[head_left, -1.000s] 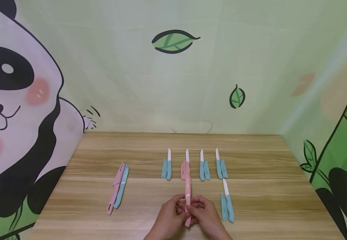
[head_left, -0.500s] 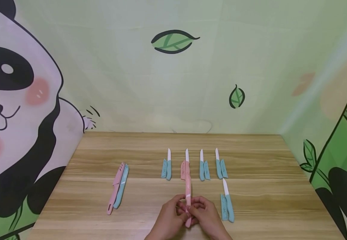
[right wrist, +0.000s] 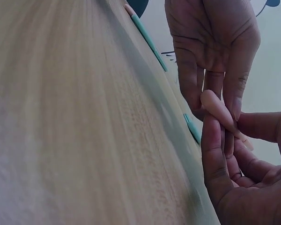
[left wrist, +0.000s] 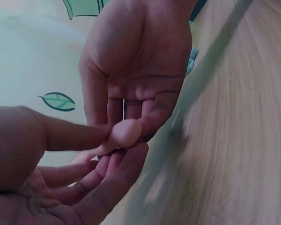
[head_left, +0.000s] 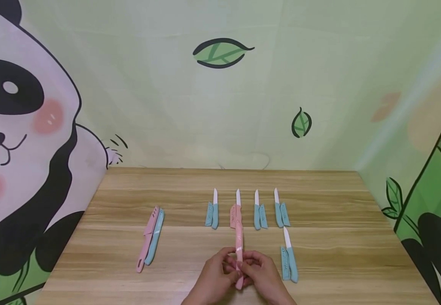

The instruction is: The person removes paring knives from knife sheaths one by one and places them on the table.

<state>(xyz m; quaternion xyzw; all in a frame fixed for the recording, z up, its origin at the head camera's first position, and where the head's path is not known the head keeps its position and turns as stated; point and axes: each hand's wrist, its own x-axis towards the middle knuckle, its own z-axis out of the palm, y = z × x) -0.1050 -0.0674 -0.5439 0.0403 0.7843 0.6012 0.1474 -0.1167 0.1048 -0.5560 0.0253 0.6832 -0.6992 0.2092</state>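
Both hands hold a slim pink sheathed knife (head_left: 239, 241), which has a white band partway along and shows no bare blade. My left hand (head_left: 218, 273) pinches its near part from the left, between thumb and fingertips. From the right, my right hand (head_left: 260, 273) pinches the same part, its thumb lying over the knife. The rounded near end of the knife (left wrist: 126, 132) points toward the camera in the left wrist view. In the head view, the far end overlaps a smaller pink knife (head_left: 238, 209) with a white blade and a pink cover beside it.
Blue knives with white blades and separate covers stand in a row, such as the left one (head_left: 215, 212); another (head_left: 290, 260) lies right of the hands. A pink sheathed knife (head_left: 148, 237) and a blue one (head_left: 154, 237) lie side by side on the wooden table (head_left: 91, 271).
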